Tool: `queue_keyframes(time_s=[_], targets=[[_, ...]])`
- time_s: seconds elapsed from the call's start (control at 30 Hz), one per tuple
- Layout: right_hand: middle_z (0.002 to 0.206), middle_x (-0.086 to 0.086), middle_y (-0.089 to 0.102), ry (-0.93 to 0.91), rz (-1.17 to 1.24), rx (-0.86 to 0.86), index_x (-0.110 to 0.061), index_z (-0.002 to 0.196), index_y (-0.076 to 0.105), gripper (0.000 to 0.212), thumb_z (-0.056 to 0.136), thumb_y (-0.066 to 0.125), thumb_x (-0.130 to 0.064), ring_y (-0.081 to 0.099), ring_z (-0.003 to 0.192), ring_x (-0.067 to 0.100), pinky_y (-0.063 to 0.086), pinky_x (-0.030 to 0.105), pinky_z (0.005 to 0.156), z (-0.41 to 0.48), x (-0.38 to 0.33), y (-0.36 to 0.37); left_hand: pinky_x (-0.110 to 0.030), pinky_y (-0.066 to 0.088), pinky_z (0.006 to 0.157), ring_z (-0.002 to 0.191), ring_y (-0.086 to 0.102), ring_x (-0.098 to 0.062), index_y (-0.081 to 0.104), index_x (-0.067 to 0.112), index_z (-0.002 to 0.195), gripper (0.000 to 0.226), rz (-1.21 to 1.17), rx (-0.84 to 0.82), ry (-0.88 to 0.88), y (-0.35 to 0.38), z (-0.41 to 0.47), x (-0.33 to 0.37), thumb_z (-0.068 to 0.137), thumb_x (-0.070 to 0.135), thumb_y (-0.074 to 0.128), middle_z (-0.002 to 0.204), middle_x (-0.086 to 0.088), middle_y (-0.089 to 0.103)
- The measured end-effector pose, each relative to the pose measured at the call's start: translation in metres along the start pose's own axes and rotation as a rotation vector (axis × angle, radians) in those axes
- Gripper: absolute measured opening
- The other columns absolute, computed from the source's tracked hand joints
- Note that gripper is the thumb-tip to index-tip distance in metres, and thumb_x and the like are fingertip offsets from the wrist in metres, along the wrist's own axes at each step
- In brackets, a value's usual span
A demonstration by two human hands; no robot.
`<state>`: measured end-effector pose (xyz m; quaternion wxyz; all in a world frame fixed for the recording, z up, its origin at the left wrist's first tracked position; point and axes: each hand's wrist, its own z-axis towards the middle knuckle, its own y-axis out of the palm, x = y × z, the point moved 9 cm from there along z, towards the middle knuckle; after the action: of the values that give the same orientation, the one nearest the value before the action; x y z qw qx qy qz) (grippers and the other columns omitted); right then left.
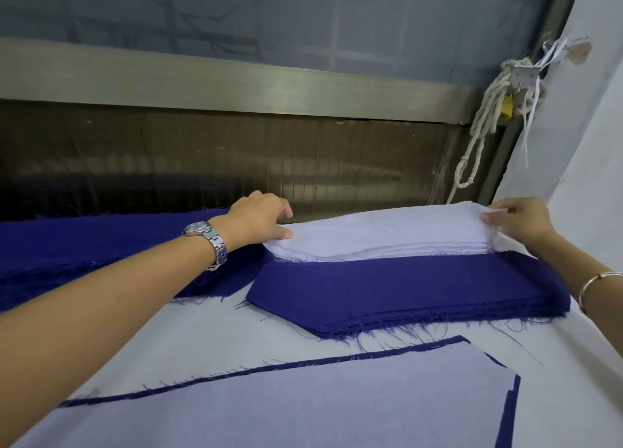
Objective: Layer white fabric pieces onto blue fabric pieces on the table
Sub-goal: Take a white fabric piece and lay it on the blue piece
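Observation:
A stack of white fabric pieces (377, 236) lies at the far side of the table, partly over a thick stack of blue fabric pieces (404, 289) with frayed edges. My left hand (261, 220), with a metal watch on the wrist, touches the white stack's left end with its fingertips. My right hand (515, 220) pinches the top white sheet at the stack's right corner and lifts it slightly. In front of me a white piece (236, 403) lies on a blue piece (507, 414), whose edge shows along the top and right.
More blue fabric (94, 245) is heaped at the far left. The table (209, 329) is covered in white cloth. A knotted rope (485, 123) hangs at the back right beside a white wall. A metal rail and dark panel run behind the table.

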<state>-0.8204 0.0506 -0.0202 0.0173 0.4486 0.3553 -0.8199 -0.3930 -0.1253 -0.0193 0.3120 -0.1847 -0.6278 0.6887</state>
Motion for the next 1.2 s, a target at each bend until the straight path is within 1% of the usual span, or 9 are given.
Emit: queue_keyframes(time_s=[0.27, 0.37, 0.43, 0.57, 0.7, 0.77, 0.9, 1.0, 1.2], targets=[[0.122, 0.023, 0.066, 0.024, 0.016, 0.03, 0.009, 0.118, 0.068, 0.039, 0.086, 0.077, -0.011, 0.054, 0.098, 0.024, 0.04, 0.032, 0.086, -0.004, 0.006, -0.006, -0.032, 0.035, 0.083, 0.108, 0.048, -0.02, 0.068, 0.022, 0.108, 0.017, 0.065, 0.123, 0.08, -0.01, -0.009, 0.013, 0.093, 0.029, 0.066, 0.117, 0.0, 0.062], [0.105, 0.027, 0.068, 0.031, 0.048, 0.054, 0.013, 0.113, 0.068, 0.037, 0.088, 0.074, -0.013, 0.051, 0.087, 0.024, 0.04, 0.031, 0.076, -0.006, 0.005, -0.01, -0.03, 0.034, 0.083, 0.098, 0.049, -0.015, 0.065, 0.024, 0.092, 0.004, 0.08, 0.258, 0.126, -0.022, -0.018, 0.018, 0.092, 0.028, 0.067, 0.113, 0.002, 0.06], [0.093, 0.016, 0.064, 0.035, 0.089, 0.053, 0.009, 0.112, 0.069, 0.035, 0.089, 0.074, -0.016, 0.05, 0.084, 0.024, 0.04, 0.029, 0.068, -0.008, 0.002, -0.013, -0.029, 0.036, 0.082, 0.095, 0.052, -0.016, 0.066, 0.021, 0.092, 0.006, -0.02, 0.317, 0.125, -0.029, -0.023, 0.015, 0.093, 0.027, 0.065, 0.107, 0.004, 0.06], [0.1, 0.013, 0.065, 0.031, 0.174, 0.054, 0.006, 0.114, 0.07, 0.033, 0.088, 0.074, -0.014, 0.056, 0.083, 0.025, 0.047, 0.033, 0.072, -0.012, -0.01, -0.023, -0.029, 0.04, 0.066, 0.071, 0.056, -0.012, 0.062, 0.017, 0.095, 0.009, -0.347, 0.366, 0.086, -0.047, -0.035, -0.001, 0.097, 0.026, 0.061, 0.083, 0.006, 0.061], [0.102, 0.013, 0.065, -0.033, 0.221, 0.039, 0.005, 0.112, 0.069, 0.028, 0.088, 0.073, -0.01, 0.058, 0.077, 0.019, 0.043, 0.034, 0.082, -0.024, -0.036, -0.037, -0.015, 0.047, 0.067, 0.076, 0.066, -0.002, 0.063, 0.016, 0.102, 0.011, -0.568, 0.418, 0.044, -0.069, -0.054, -0.02, 0.099, 0.026, 0.059, 0.085, 0.007, 0.069], [0.098, 0.013, 0.065, -0.035, 0.222, -0.013, 0.001, 0.108, 0.07, 0.024, 0.087, 0.073, -0.011, 0.057, 0.073, 0.016, 0.043, 0.033, 0.079, -0.03, -0.049, -0.041, -0.007, 0.045, 0.063, 0.071, 0.067, 0.003, 0.064, 0.017, 0.105, 0.011, -0.697, 0.405, -0.002, -0.076, -0.066, -0.03, 0.099, 0.025, 0.06, 0.085, 0.01, 0.072], [0.078, 0.012, 0.062, 0.03, 0.258, -0.195, 0.001, 0.098, 0.07, 0.018, 0.087, 0.073, -0.012, 0.055, 0.069, 0.018, 0.052, 0.024, 0.065, -0.045, -0.061, -0.042, -0.016, 0.045, 0.066, 0.062, 0.066, 0.005, 0.069, 0.023, 0.103, 0.01, -0.856, 0.355, -0.138, -0.085, -0.099, -0.057, 0.096, 0.028, 0.063, 0.08, 0.009, 0.075], [0.07, 0.011, 0.058, 0.075, 0.313, -0.376, 0.003, 0.093, 0.07, 0.023, 0.078, 0.076, -0.013, 0.053, 0.062, 0.018, 0.051, 0.015, 0.049, -0.064, -0.067, -0.034, -0.019, 0.044, 0.066, 0.057, 0.063, 0.007, 0.072, 0.022, 0.092, 0.013, -0.846, 0.277, -0.227, -0.087, -0.133, -0.076, 0.094, 0.033, 0.065, 0.067, 0.016, 0.073], [0.059, 0.013, 0.053, 0.096, 0.131, -0.729, 0.001, 0.074, 0.069, 0.032, 0.065, 0.085, -0.026, 0.048, 0.05, 0.014, 0.045, 0.02, 0.047, -0.113, -0.067, -0.011, -0.022, 0.046, 0.068, 0.053, 0.06, 0.0, 0.076, 0.018, 0.084, 0.024, -0.797, 0.133, -0.394, -0.074, -0.212, -0.11, 0.088, 0.041, 0.069, 0.057, 0.01, 0.068]])
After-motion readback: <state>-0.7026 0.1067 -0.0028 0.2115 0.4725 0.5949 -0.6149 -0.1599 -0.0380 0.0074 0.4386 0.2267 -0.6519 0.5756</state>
